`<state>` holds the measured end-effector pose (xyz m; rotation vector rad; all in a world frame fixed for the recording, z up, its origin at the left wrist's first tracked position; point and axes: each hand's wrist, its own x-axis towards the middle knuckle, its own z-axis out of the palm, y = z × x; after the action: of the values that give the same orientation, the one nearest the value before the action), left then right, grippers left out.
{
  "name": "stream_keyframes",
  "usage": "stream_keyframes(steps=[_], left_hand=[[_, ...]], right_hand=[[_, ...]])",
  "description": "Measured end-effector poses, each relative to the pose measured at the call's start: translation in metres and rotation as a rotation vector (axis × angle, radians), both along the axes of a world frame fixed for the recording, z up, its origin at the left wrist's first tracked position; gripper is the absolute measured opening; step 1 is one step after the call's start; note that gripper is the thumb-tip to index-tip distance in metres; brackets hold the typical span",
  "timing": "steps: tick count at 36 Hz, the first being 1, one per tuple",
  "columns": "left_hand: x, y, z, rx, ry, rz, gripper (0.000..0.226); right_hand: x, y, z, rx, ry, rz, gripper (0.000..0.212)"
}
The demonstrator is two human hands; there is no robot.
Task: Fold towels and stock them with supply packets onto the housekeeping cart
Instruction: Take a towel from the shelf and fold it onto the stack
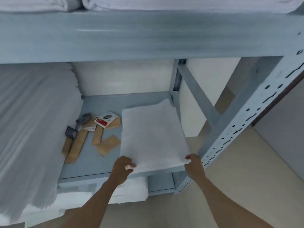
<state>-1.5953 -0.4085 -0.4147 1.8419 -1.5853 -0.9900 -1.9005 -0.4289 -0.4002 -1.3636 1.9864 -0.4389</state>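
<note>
Your left hand (122, 167) pinches the near-left corner of the folded towel (153, 137), thumb on top, fingers curled under the edge. Your right hand (194, 165) grips the near-right corner the same way, fingers curled round the hem. The towel sits on the middle shelf (92, 168) at roughly 1 o'clock from your hands, its near edge level with or just over the shelf lip.

My read: you're seating it. Push straight toward 12 o'clock with both corners level so the fold doesn't skew. Keep it off the right upright (243, 134), which is just beside the right corner. Let go only once the near edge is fully on the shelf. Don't drift toward 9 o'clock; the packets are near that side.

Counts:
- Hands: two, both on the towel.
- Towel in hand: one.
- Supply packets (93, 134) at 10–11 o'clock: about six tan ones, one white-and-red, two or three dark ones; overlap and blur make that approximate.
- Tall linen stack (32, 120) at 9 o'clock: one, layers too blurred to count.
- Top-shelf towels (148, 3) at 12 o'clock: two bundles visible.
- Lower-shelf towel (131, 190) under your left wrist: one stack.
</note>
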Motion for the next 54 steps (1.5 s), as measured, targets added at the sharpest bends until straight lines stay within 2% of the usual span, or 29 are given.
stream_keyframes(steps=[3,6,9,11,14,17,20,22,25,27,31,34,39,44,46,49,51,54], left_hand=[[-0.002,-0.004,-0.008,0.034,0.041,0.21,0.027],[-0.001,-0.018,-0.006,0.109,0.105,0.408,0.05],[-0.002,-0.024,-0.004,0.21,0.158,0.427,0.062],[-0.005,-0.024,-0.004,0.243,0.115,0.376,0.061],[-0.011,-0.023,-0.002,0.19,-0.165,0.246,0.056],[-0.019,-0.032,0.003,0.022,-0.364,0.055,0.055],[-0.037,-0.046,0.003,-0.108,-0.463,-0.097,0.055],[-0.048,-0.049,-0.007,-0.116,-0.479,-0.17,0.054],[-0.055,-0.036,-0.037,-0.028,-0.512,-0.26,0.056],[-0.055,-0.026,-0.053,-0.023,-0.534,-0.278,0.057],[-0.052,-0.041,-0.043,-0.016,-0.509,-0.238,0.05],[-0.053,-0.079,-0.018,-0.154,-0.488,-0.153,0.038],[-0.07,-0.158,0.004,-0.311,-0.534,-0.111,0.048],[-0.079,-0.214,-0.029,-0.289,-0.593,-0.109,0.05],[-0.077,-0.218,-0.058,-0.245,-0.614,-0.093,0.053],[-0.073,-0.217,-0.089,-0.277,-0.609,-0.018,0.056],[-0.072,-0.219,-0.094,-0.297,-0.606,0.05,0.059],[-0.069,-0.217,-0.091,-0.26,-0.619,0.164,0.06]], right_hand=[[0.005,-0.007,-0.001,-0.009,-0.038,-0.058,0.027],[0.013,-0.025,0.005,-0.027,-0.102,-0.106,0.041],[0.018,-0.037,0.007,0.055,-0.097,-0.13,0.053],[0.021,-0.038,0.008,0.136,-0.001,-0.071,0.055],[0.026,-0.037,0.015,0.196,0.307,0.049,0.061],[0.035,-0.046,0.019,-0.081,0.512,0.244,0.068],[0.05,-0.058,0.016,-0.281,0.548,0.43,0.066],[0.052,-0.059,0.001,-0.247,0.547,0.5,0.063],[0.034,-0.047,-0.035,-0.143,0.553,0.597,0.062],[0.022,-0.039,-0.05,-0.156,0.577,0.624,0.063],[0.036,-0.054,-0.039,-0.151,0.61,0.57,0.06],[0.058,-0.086,-0.018,-0.247,0.595,0.523,0.055],[0.093,-0.148,-0.012,-0.457,0.573,0.555,0.051],[0.094,-0.212,-0.045,-0.517,0.62,0.615,0.051],[0.077,-0.228,-0.064,-0.493,0.639,0.557,0.054],[0.063,-0.238,-0.087,-0.492,0.639,0.381,0.058],[0.067,-0.24,-0.092,-0.48,0.65,0.293,0.059],[0.07,-0.235,-0.088,-0.449,0.63,0.275,0.06]])
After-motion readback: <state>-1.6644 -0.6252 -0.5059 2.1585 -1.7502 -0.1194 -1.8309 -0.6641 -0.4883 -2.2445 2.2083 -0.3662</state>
